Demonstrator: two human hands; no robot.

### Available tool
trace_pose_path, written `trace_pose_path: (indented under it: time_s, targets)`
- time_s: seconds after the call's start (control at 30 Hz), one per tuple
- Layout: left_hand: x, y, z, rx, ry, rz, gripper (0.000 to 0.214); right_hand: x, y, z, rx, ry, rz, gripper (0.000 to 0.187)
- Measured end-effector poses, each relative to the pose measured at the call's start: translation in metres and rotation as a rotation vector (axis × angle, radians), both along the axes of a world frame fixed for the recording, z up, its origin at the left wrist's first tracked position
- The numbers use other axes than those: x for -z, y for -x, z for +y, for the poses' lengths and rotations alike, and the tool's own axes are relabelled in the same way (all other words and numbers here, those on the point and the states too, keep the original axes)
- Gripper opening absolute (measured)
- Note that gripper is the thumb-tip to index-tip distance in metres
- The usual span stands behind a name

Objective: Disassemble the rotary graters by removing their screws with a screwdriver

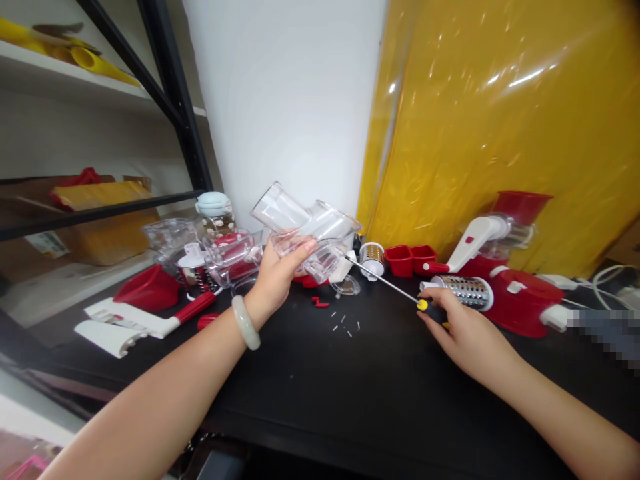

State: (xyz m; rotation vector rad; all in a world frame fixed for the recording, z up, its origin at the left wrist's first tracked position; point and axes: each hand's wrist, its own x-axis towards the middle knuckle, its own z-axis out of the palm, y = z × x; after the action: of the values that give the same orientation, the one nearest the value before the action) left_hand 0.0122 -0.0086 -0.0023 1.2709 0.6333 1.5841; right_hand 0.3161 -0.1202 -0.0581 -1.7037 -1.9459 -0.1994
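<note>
Clear plastic housing (pixel 334 221) sits mid-scene, held up over the far part of the black table (pixel 320 407), well clear of the surface. Left hand (pixel 279 267) grasps it, thumb on the near side; right hand (pixel 463 323) clasps the screwdriver (pixel 384 283) by its handle, tip up against the housing's right end (exact contact spot too small to call).

Containers: red twin cup (pixel 411 260) far right, insides mostly out of sight; red scoop-like hopper (pixel 150 288) on the left, contents can't tell; jar (pixel 214 212) with pale blue lid far left, shut; cardboard box (pixel 25 202) on the left shelf, red piece showing at its top.

Counts: one screwdriver, five screws (pixel 349 334) loose on the table, one small red part (pixel 321 303) just beyond them, two metal drums (one upright drum (pixel 373 259) left of the cups, one lying drum (pixel 466 292) near the right hand), one red-and-white machine (pixel 523 293) at right.

Direction: housing is tilted, long axis sloping from upper left down to lower right; its open tube mouth points up and left. Screwdriver shaft slants up leftward from the handle.
</note>
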Motion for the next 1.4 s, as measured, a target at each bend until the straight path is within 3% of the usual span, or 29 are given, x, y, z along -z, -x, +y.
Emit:
trace_pose_path:
  time_s: [0.3,0.53,0.7,0.93,1.13,1.27,1.4]
  targets:
    - [-0.002,0.0,-0.003,0.004,0.016,-0.007,0.059,-0.001,0.003,0.0,-0.02,0.024,0.031,0.022]
    - [-0.006,-0.001,-0.005,-0.023,0.046,-0.034,0.061,0.009,-0.001,0.004,-0.187,-0.047,-0.039,0.034]
    - [-0.002,0.0,-0.002,-0.02,0.02,-0.02,0.062,0.017,-0.007,0.01,-0.164,-0.124,-0.053,0.032]
    - [-0.005,0.0,-0.005,-0.034,0.039,0.012,0.063,0.009,-0.005,0.01,-0.156,-0.27,-0.063,0.021]
    - [-0.004,-0.001,-0.004,-0.01,0.018,-0.011,0.058,-0.001,0.001,0.003,-0.07,0.02,-0.063,0.03]
    - [-0.007,-0.001,-0.005,-0.017,0.025,-0.049,0.054,-0.004,0.007,-0.004,-0.067,0.053,0.002,0.027]
    - [-0.012,0.001,-0.007,-0.035,0.057,-0.065,0.055,0.0,0.01,-0.006,-0.176,0.045,0.006,0.028]
